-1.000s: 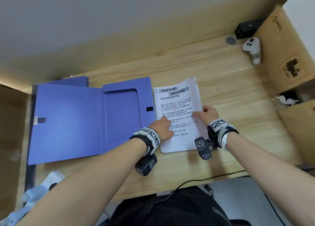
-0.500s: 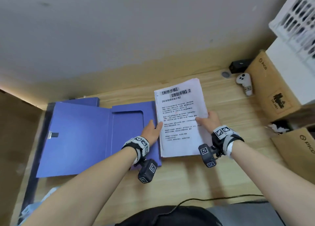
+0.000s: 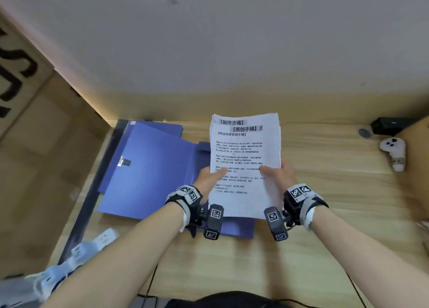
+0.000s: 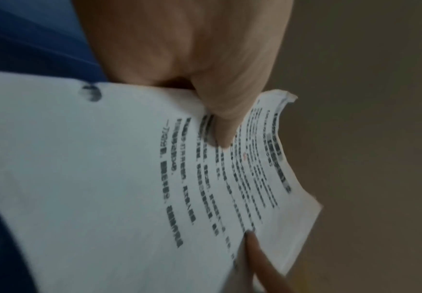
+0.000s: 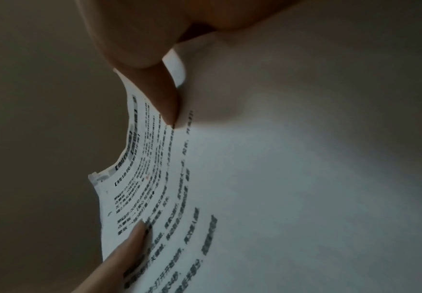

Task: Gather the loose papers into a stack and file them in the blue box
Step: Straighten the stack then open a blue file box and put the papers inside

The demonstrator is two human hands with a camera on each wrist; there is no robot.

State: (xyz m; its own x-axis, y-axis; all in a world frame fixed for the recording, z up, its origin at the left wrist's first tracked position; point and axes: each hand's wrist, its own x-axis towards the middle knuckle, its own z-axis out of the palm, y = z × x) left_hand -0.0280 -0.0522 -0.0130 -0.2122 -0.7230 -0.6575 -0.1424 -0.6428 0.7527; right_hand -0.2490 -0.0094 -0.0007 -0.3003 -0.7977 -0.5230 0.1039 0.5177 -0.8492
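Note:
A stack of white printed papers (image 3: 246, 154) is held up off the desk, tilted towards me, over the right part of the open blue box (image 3: 148, 173). My left hand (image 3: 212, 176) pinches the stack's left edge, thumb on the printed face. My right hand (image 3: 276, 174) pinches the right edge the same way. In the left wrist view the thumb presses on the papers (image 4: 129, 188). The right wrist view shows the thumb on the sheet (image 5: 255, 188). The blue box lies flat and open on the wooden desk (image 3: 325, 191), its lid spread to the left.
A white controller (image 3: 394, 152) and a black device (image 3: 387, 125) sit at the desk's far right by a cardboard box (image 3: 417, 150). A white power strip (image 3: 102, 240) lies at the front left. Another cardboard box (image 3: 34, 145) stands on the left.
Both hands have lifted the paper stack off the desk and carried it left, over the blue box. The stack has tipped up towards me.

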